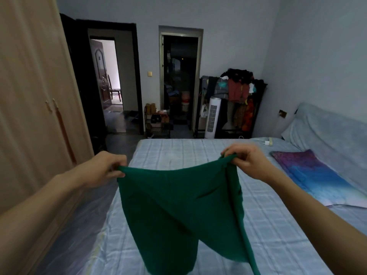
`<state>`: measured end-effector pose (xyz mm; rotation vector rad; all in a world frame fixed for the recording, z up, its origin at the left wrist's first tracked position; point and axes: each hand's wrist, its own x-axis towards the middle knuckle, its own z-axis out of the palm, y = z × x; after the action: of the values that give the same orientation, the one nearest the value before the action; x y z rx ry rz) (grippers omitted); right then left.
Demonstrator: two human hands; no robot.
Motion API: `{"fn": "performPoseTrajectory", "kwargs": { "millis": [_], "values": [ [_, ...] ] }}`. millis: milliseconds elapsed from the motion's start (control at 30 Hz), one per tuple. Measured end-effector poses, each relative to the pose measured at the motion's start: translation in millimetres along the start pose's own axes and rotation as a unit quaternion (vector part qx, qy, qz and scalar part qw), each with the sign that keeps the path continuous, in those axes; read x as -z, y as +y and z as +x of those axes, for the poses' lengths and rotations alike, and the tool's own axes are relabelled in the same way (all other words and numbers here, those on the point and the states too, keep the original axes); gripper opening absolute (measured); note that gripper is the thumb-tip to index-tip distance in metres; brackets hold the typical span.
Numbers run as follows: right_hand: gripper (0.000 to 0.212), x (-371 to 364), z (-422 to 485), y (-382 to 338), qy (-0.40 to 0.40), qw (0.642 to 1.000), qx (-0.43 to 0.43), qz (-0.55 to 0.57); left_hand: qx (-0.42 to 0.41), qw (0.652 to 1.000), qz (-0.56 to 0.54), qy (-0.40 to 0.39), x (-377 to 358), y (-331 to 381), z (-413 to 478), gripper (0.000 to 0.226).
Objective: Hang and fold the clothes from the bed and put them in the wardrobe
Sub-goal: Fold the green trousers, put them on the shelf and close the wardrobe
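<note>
A dark green knitted garment (178, 211) hangs in the air over the bed (178, 153), spread between both hands. My left hand (103, 167) pinches its top left corner. My right hand (248, 161) pinches the top right corner, a little higher. The cloth droops in the middle and hangs down past the bottom of the view. The beige wardrobe (33, 108) stands along the left side, its doors closed.
A purple and blue pillow (309, 173) lies on the bed's right side below the padded headboard (333, 132). At the far wall stand a loaded clothes rack (238, 92), a white tower fan (212, 118) and a shoe rack (157, 122). Two doorways open beyond.
</note>
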<state>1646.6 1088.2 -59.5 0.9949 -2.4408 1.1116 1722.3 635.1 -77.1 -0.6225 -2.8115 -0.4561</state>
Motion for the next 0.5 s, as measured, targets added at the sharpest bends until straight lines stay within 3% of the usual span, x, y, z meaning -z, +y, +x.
{"fn": "performPoseTrajectory", "kwargs": {
  "millis": [267,400,500],
  "values": [
    [0.027,1,-31,-3,-0.047,0.992,-0.107,0.055,-0.02,0.99,0.003,0.138,6,-9,-3,0.028],
    [0.018,-14,-39,-10,-0.018,0.986,-0.13,0.098,0.021,0.984,-0.003,0.177,5,-15,-9,0.032],
    [0.009,-27,-42,-19,0.025,0.986,-0.151,0.058,0.02,0.979,0.003,0.202,7,-10,-15,0.035]
  ]
}}
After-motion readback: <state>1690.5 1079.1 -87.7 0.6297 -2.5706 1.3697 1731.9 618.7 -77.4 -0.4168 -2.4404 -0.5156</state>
